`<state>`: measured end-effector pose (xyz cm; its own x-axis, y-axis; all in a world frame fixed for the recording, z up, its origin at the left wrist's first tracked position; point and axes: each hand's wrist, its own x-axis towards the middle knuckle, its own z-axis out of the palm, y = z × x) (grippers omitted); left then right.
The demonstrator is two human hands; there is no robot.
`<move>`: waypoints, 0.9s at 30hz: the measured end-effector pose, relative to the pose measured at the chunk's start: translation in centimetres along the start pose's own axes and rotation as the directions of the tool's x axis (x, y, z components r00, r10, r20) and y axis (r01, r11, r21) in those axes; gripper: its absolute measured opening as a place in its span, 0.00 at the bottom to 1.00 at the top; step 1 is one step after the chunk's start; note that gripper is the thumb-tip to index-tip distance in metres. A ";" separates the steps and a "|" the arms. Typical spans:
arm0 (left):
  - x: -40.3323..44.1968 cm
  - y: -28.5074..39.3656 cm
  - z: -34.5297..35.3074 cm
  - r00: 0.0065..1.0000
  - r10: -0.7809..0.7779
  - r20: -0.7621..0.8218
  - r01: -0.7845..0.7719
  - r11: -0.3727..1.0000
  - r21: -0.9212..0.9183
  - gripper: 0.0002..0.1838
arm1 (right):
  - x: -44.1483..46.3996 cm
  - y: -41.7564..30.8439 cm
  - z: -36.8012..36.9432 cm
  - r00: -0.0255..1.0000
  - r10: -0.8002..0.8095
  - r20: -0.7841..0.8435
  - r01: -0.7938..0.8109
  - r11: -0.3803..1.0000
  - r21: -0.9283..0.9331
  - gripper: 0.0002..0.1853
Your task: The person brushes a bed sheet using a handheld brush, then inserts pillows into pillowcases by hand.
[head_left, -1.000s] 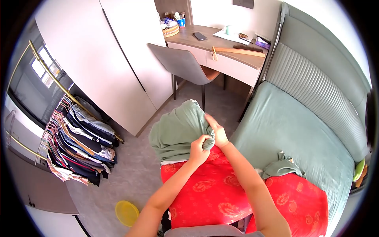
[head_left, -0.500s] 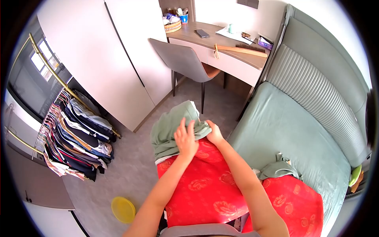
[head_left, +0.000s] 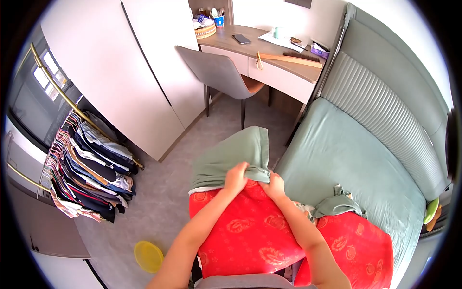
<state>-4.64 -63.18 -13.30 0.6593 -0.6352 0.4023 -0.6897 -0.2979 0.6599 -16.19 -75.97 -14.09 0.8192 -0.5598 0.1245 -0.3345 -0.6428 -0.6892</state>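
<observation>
A red patterned pillow point(head_left: 240, 231) is in front of my body, its far end inside a green pillowcase point(head_left: 231, 149). My left hand point(head_left: 236, 178) is closed on the pillowcase near its gathered edge. Beside it, my right hand point(head_left: 274, 187) pinches the same edge at the pillow's right side. The cloth between the two hands is bunched, and the case's far corner stands up flat. To the right, a second red pillow point(head_left: 358, 250) lies on the bed with green cloth point(head_left: 339, 206) crumpled over its far end.
The bed point(head_left: 370, 159) has a green sheet and padded headboard point(head_left: 380, 91). A grey chair point(head_left: 216, 72) stands at the desk point(head_left: 276, 48), which holds a brush point(head_left: 293, 59) and phone point(head_left: 241, 38). Hanging clothes point(head_left: 96, 168) and a yellow basin point(head_left: 149, 256) are at left.
My left hand has moved down and right, its fingers now closed on the cloth. My right hand is slightly lower and further right. The case's far end has straightened out.
</observation>
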 end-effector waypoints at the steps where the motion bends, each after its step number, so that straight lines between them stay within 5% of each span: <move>1: -1.4 0.5 0.4 0.991 -0.082 0.108 0.080 0.997 0.020 0.16 | 0.2 0.7 0.5 0.998 0.065 0.015 -0.064 0.996 -0.062 0.25; 4: -4.1 1.5 0.4 0.941 -0.114 0.318 0.148 0.985 -0.086 0.16 | 0.8 0.8 0.5 0.995 0.101 0.006 -0.099 0.987 -0.125 0.25; 6: -4.6 1.6 0.0 0.928 -0.129 0.351 0.194 0.968 -0.157 0.17 | 0.7 0.3 0.4 0.983 -0.121 -0.135 0.090 0.972 -0.218 0.24; 8: -4.9 2.0 -0.4 0.911 -0.150 0.385 0.229 0.959 -0.167 0.18 | 1.9 0.0 0.1 0.856 -0.402 -0.326 0.299 0.898 -0.323 0.24; 12: -5.3 2.8 -1.3 0.934 -0.180 0.307 0.205 0.978 -0.048 0.18 | 2.6 -0.6 -0.5 0.747 -0.624 -0.231 0.594 0.781 -0.191 0.16; 13: -5.7 2.5 -1.2 0.952 -0.176 0.251 0.186 0.982 -0.019 0.17 | 2.3 -0.8 0.1 0.795 -0.538 -0.281 0.544 0.837 -0.062 0.11; 16: -5.5 2.1 -1.1 0.950 -0.275 0.148 0.251 0.954 0.164 0.17 | 1.8 -0.7 0.3 0.910 -0.415 0.012 0.415 0.910 0.008 0.10; 20: -3.0 0.6 -3.3 0.990 0.065 -0.126 -0.016 0.933 0.361 0.20 | 0.4 -1.3 -1.0 0.904 -0.406 0.133 0.405 0.914 0.030 0.10; 24: -1.5 -0.5 -2.9 0.987 -0.121 -0.106 0.124 0.992 0.028 0.09 | -1.0 -2.9 -1.4 0.909 -0.417 0.005 0.417 0.908 -0.038 0.17; 27: -3.4 2.4 -2.0 0.944 -0.285 0.166 0.288 0.958 0.004 0.08 | -0.5 -3.1 -0.8 0.983 -0.164 0.081 0.177 0.964 -0.200 0.23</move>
<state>-7.93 -60.31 -11.78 0.7692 -0.6332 0.0865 -0.4717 -0.4712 0.7453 -15.91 -74.11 -11.47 0.8979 -0.4028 0.1773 -0.2706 -0.8231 -0.4993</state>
